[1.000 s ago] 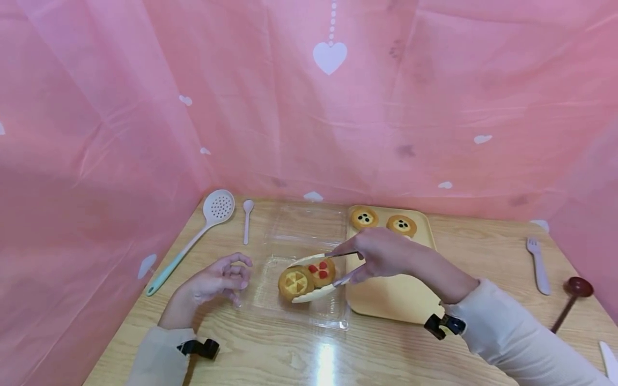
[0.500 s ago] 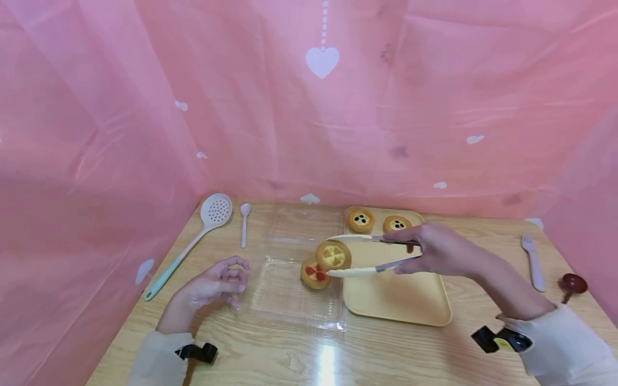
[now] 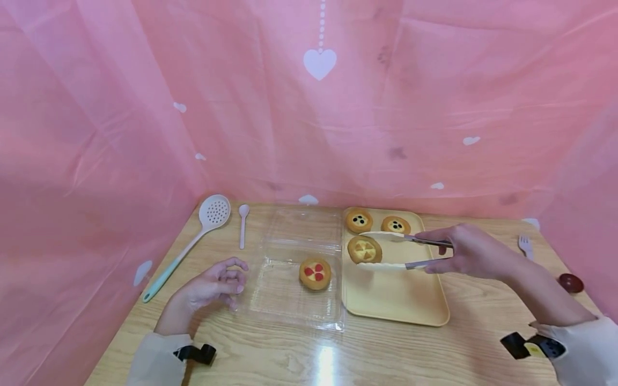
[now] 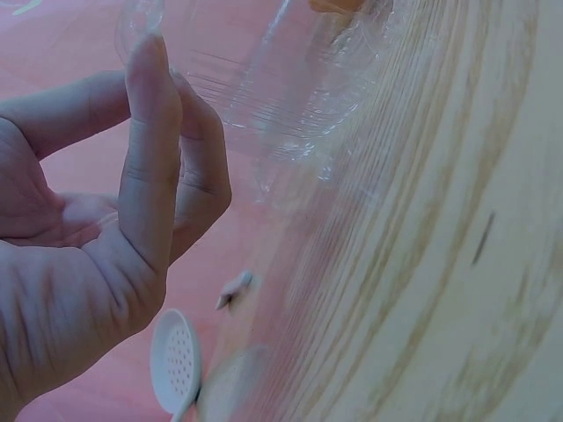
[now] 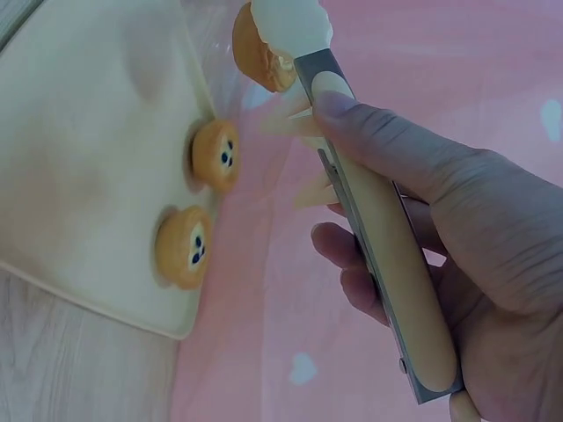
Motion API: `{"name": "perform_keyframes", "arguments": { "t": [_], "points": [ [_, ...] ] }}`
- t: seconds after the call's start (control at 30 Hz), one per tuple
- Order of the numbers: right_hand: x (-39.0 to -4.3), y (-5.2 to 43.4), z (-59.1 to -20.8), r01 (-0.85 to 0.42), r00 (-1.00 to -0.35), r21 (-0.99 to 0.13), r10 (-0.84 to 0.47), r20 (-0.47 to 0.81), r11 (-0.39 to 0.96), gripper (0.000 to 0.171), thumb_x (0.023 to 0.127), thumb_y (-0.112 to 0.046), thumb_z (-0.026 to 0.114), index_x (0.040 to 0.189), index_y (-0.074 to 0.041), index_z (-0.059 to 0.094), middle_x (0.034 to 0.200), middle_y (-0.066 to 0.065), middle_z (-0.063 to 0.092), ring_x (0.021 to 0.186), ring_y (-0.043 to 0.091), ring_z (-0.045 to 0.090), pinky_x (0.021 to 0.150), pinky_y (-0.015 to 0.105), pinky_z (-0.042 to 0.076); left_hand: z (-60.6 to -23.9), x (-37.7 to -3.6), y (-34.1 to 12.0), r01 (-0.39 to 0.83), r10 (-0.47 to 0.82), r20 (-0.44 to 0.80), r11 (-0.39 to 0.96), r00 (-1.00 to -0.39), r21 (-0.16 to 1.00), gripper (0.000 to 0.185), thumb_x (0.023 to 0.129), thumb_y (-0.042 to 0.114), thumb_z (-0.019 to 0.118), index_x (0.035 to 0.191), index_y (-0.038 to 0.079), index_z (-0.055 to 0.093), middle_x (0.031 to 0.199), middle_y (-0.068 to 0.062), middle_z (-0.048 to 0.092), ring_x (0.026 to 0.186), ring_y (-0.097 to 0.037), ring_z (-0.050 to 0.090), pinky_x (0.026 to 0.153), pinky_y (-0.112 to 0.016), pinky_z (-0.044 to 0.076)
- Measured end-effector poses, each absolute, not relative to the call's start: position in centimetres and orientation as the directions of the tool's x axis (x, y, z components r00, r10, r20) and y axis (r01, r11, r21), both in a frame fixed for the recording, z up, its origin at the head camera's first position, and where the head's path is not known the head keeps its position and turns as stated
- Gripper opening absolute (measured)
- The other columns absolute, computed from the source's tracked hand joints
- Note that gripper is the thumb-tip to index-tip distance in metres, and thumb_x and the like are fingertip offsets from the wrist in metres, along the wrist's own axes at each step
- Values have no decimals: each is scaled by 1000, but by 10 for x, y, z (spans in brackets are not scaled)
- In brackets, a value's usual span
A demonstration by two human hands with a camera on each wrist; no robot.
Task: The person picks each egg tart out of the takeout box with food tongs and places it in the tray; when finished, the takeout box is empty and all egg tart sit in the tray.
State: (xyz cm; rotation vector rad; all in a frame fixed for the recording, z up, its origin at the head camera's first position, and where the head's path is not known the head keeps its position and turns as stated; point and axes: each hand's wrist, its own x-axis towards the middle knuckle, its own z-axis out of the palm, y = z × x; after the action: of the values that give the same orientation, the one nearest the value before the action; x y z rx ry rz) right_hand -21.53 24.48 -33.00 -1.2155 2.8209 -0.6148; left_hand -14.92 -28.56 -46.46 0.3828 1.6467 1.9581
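My right hand [image 3: 470, 252] grips the handles of tongs [image 5: 387, 264] with pale scalloped tips. Between those tips is a toy tart with yellow wedges [image 3: 365, 250], over the upper left of the yellow tray [image 3: 396, 300]. In the right wrist view the tart shows edge-on, partly hidden by a tip. My left hand [image 3: 214, 284] pinches the left near corner of the hinged clear plastic box [image 3: 280, 308], thumb [image 4: 151, 132] at the clear edge. A tart with red pieces [image 3: 315, 274] lies in the box.
Two tarts with dark dots, a left one [image 3: 359, 220] and a right one [image 3: 396, 225], sit at the tray's far edge. A slotted spoon [image 3: 214, 213] and small spoon [image 3: 243, 225] lie at left; a fork [image 3: 525, 245] and dark red ladle [image 3: 571, 283] at right.
My right hand has lifted the yellow-wedge tart out of the clear box with the tongs and carried it right over the tray. The left hand stays in place at the box.
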Motion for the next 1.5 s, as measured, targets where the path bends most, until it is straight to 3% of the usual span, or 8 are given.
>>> {"name": "perform_keyframes", "arguments": {
  "t": [0.17,0.43,0.67,0.93,1.1,1.3,1.5],
  "points": [
    [-226,250,-339,-690,-706,-328,-699,111,645,56,74,-30,89,121,-7,71,91,-9,70,63,-1,49,50,20,41,-464,-149,-285,-226,567,-135,-93,-813,970,31,95,-13,50,123,0,43,89,0,56,74,-11,56,63,-33,62],
    [-242,250,-360,-634,-735,-331,-678,-25,699,60,76,-32,87,124,-1,68,65,-13,56,55,1,44,46,22,39,-464,-149,-286,-208,582,-108,-108,-806,972,31,95,-12,52,121,3,45,90,0,56,75,-11,57,65,-34,62],
    [-243,247,-373,-653,-723,-340,-691,12,677,57,73,-28,89,121,-4,70,56,-15,46,51,-1,39,47,21,38,-466,-149,-286,-208,597,-89,-133,-798,969,32,95,-12,51,120,8,48,89,0,56,74,-11,58,64,-34,62],
    [-238,250,-376,-564,-793,-361,-610,-15,742,93,66,-54,88,133,4,59,80,-4,62,67,9,51,51,24,40,-470,-151,-287,-197,599,-80,-133,-797,971,32,94,-12,52,119,8,48,88,0,56,74,-11,57,64,-36,62],
    [-230,255,-378,-522,-830,-382,-558,19,763,94,66,-51,89,134,4,57,84,0,64,67,10,51,48,24,39,-468,-150,-288,-216,590,-100,-129,-801,968,32,94,-12,51,121,5,47,88,0,56,74,-11,57,64,-34,62],
    [-227,256,-377,-541,-821,-385,-568,52,748,92,66,-51,89,133,4,58,81,-2,62,61,8,47,47,23,39,-471,-151,-289,-220,593,-102,-130,-798,967,32,95,-11,52,123,1,45,89,0,56,74,-12,58,64,-34,62],
    [-219,242,-367,-550,-799,-460,-599,49,697,88,67,-49,89,135,-2,59,80,-4,62,57,7,47,44,23,40,-468,-150,-286,-220,588,-107,-123,-802,968,32,94,-12,52,121,3,46,88,0,57,73,-11,58,63,-32,62]
  ]
}}
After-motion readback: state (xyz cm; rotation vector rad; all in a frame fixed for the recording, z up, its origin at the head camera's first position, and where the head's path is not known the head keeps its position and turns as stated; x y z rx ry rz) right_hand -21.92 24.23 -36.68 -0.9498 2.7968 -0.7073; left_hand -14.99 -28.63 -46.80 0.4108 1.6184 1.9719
